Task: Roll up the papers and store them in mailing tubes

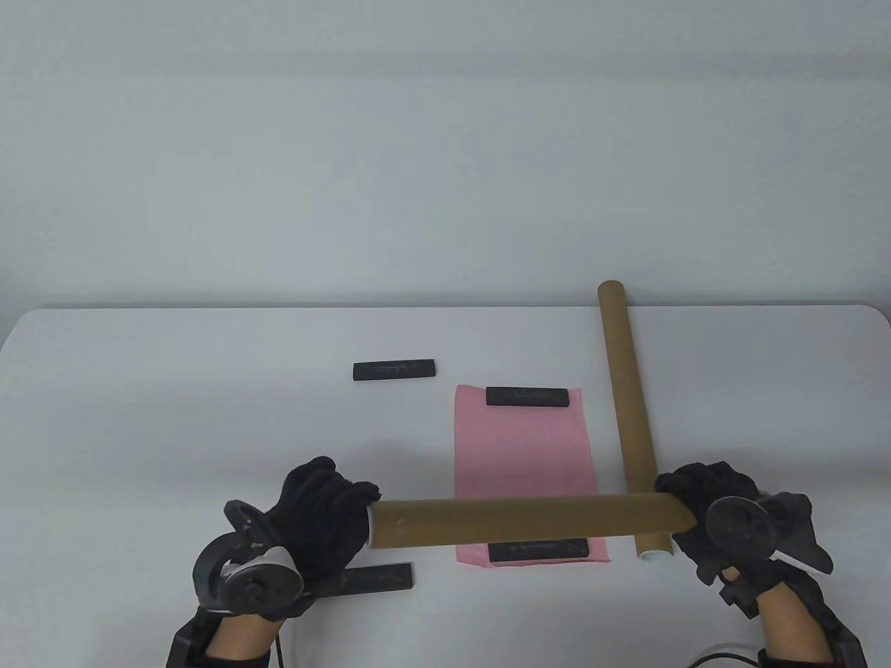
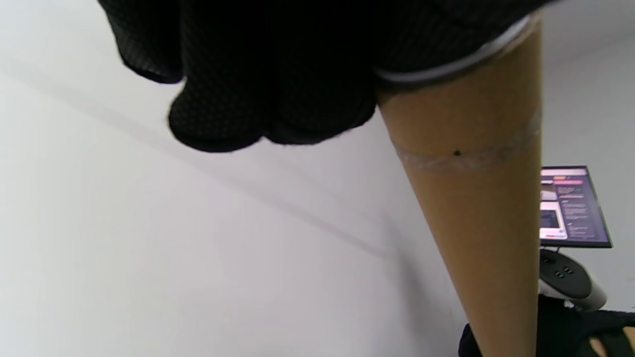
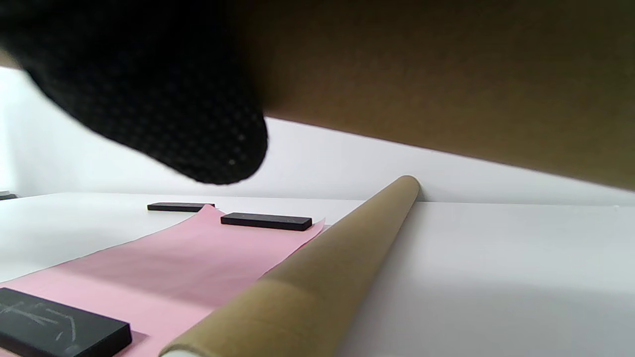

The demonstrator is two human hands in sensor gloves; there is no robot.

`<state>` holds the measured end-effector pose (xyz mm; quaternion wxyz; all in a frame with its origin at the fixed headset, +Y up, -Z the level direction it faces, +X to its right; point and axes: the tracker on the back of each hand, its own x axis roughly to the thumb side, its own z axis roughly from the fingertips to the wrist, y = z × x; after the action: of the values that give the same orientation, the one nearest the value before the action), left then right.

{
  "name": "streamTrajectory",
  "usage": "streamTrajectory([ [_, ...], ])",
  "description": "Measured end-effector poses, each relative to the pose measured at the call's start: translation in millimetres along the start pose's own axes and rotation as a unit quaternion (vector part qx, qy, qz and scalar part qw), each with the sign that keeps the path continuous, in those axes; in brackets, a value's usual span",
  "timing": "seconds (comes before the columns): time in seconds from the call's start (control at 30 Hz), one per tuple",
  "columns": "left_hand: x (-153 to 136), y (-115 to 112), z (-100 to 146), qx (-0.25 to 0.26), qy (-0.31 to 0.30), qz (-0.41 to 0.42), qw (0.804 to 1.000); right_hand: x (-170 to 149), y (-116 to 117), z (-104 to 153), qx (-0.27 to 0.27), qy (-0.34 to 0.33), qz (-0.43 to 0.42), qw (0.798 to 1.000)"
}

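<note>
I hold a brown mailing tube [image 1: 529, 520] level above the table, across the near end of a pink paper [image 1: 522, 445]. My left hand [image 1: 327, 511] grips its left end, where a white cap rim [image 2: 461, 62] shows in the left wrist view. My right hand [image 1: 703, 497] grips its right end; the tube [image 3: 446, 74] fills the top of the right wrist view. A second brown tube [image 1: 626, 403] lies on the table to the right of the paper, running front to back; it also shows in the right wrist view [image 3: 317, 277].
Black bar weights sit on the paper's far end [image 1: 527, 397] and near end [image 1: 539, 550]. Another black bar [image 1: 394, 369] lies on the table behind, and one [image 1: 372, 579] lies by my left hand. The table's far edge meets a white wall.
</note>
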<state>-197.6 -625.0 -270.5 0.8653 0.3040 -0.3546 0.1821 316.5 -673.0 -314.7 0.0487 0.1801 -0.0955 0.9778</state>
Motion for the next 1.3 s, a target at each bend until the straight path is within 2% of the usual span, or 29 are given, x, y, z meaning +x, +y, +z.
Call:
streamTrajectory([
  [0.03,-3,0,0,0.001,0.007,-0.002,1.0,0,-1,0,-0.005,0.003,0.003,1.0],
  [0.07,-10,1,0,-0.005,0.041,-0.006,0.999,-3,-4,2,-0.011,0.015,0.018,1.0],
  [0.1,-16,1,0,-0.029,0.081,-0.01,0.996,-5,-5,4,-0.017,0.023,0.025,0.999],
  [0.13,-27,-2,1,-0.081,0.15,-0.03,0.985,-8,-9,7,-0.026,0.037,0.036,0.998],
  [0.17,-33,-5,2,-0.11,0.184,-0.059,0.975,-8,-11,9,-0.032,0.044,0.045,0.997],
  [0.23,-53,-18,6,-0.237,0.271,-0.164,0.918,-5,-21,13,-0.057,0.06,0.079,0.993],
  [0.3,-75,-33,15,-0.324,0.331,-0.193,0.865,-1,-27,15,-0.078,0.066,0.098,0.99],
  [0.33,-83,-40,20,-0.346,0.356,-0.182,0.849,0,-28,16,-0.085,0.067,0.103,0.989],
  [0.4,-101,-50,30,-0.357,0.403,-0.164,0.826,1,-28,16,-0.087,0.067,0.105,0.988],
  [0.47,-114,-58,38,-0.377,0.433,-0.185,0.797,1,-27,16,-0.089,0.067,0.107,0.988],
  [0.5,-120,-64,42,-0.395,0.455,-0.207,0.771,1,-27,16,-0.089,0.068,0.11,0.988],
  [0.57,-129,-73,48,-0.423,0.471,-0.208,0.746,2,-26,16,-0.088,0.068,0.114,0.987],
  [0.63,-134,-82,52,-0.43,0.483,-0.209,0.733,3,-25,16,-0.087,0.067,0.116,0.987],
  [0.83,-143,-95,62,-0.444,0.494,-0.208,0.718,2,-21,14,-0.077,0.069,0.118,0.988],
  [1.3,-143,-94,64,-0.431,0.498,-0.216,0.721,-1,-19,14,-0.063,0.077,0.113,0.989],
])
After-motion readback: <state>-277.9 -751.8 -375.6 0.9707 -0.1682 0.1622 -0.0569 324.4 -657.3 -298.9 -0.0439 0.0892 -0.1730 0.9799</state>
